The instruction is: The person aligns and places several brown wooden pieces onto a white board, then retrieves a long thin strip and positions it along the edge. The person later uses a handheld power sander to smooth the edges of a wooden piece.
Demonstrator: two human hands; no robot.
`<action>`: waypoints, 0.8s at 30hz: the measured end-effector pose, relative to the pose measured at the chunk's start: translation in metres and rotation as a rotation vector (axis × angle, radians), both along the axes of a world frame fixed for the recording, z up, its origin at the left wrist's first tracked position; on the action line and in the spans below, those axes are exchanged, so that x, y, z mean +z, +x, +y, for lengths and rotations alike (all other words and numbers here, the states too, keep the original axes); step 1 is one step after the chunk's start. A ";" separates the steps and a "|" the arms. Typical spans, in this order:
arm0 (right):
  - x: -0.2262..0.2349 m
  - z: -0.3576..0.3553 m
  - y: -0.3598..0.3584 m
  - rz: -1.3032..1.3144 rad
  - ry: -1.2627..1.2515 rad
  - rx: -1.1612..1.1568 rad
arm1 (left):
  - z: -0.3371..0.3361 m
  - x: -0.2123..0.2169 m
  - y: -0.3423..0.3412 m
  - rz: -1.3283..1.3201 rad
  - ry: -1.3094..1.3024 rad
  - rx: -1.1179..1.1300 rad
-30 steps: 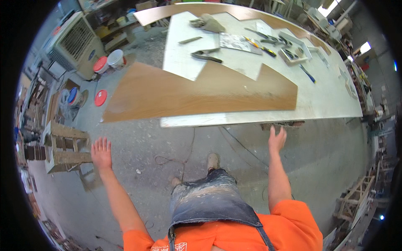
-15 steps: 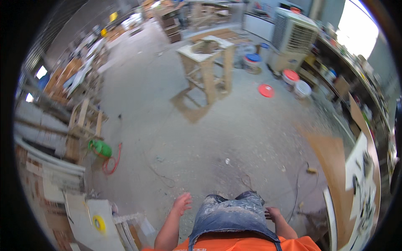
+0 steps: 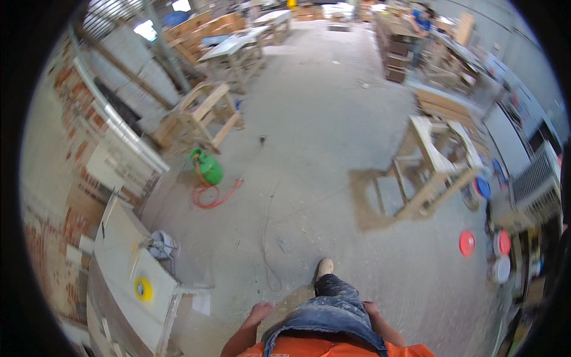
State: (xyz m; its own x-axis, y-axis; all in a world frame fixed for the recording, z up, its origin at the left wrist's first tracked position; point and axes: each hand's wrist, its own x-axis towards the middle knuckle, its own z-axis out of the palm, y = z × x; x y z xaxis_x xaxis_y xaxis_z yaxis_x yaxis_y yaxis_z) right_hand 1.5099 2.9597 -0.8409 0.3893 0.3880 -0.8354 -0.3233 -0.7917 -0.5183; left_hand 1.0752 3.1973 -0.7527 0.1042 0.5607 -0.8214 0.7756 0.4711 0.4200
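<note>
Bare and swinging low, my left hand [image 3: 260, 310] is on the left of my dusty dark apron [image 3: 330, 315], apart from any object. Its fingers are blurred and turned down, so their pose is unclear. On the apron's other side, my right hand [image 3: 371, 307] hangs close to the cloth. Its fingers are mostly hidden, and whether it holds anything does not show. One pale shoe [image 3: 325, 268] is forward on the grey floor [image 3: 309, 178].
At left, a white board [image 3: 122, 250] carries a yellow tape roll [image 3: 143, 289], with a bucket [image 3: 162, 245] beside it. Ahead left stands a green gas cylinder [image 3: 207, 167] with a red hose [image 3: 208, 205]. A wooden stand [image 3: 437, 163] and red lid [image 3: 467, 243] are right; a cable [image 3: 264, 244] crosses the floor.
My view has swung left, so the stand, buckets and cooler sit farther right. The gas cylinder and tape roll look nearer the middle. My left hand's fingers were spread before; one foot now shows forward.
</note>
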 end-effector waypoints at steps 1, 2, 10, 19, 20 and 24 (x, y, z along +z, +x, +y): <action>0.004 0.042 0.016 -0.108 0.022 0.173 | 0.021 -0.012 -0.009 0.024 0.067 0.034; 0.012 0.081 0.031 -0.076 -0.043 0.233 | 0.032 -0.019 -0.020 0.050 0.125 0.081; 0.069 0.377 0.210 -0.030 -0.123 0.335 | 0.160 -0.084 0.020 0.157 -0.008 0.012; 0.039 0.633 0.319 -0.015 -0.134 0.116 | 0.430 -0.138 0.155 0.208 -0.410 0.096; 0.049 0.654 0.315 0.016 -0.116 0.087 | 0.484 -0.134 0.161 0.236 -0.389 0.071; 0.048 0.747 0.332 -0.238 0.028 0.328 | 0.782 -0.130 0.212 0.217 0.155 -0.388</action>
State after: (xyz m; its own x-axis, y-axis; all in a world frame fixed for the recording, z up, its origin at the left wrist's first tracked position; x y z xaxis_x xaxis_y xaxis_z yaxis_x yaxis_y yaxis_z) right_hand 1.8418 3.7072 -0.7929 0.4218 0.5450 -0.7246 0.0759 -0.8176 -0.5708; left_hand 1.2873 3.9797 -0.8830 0.1657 0.6318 -0.7572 0.9596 0.0736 0.2714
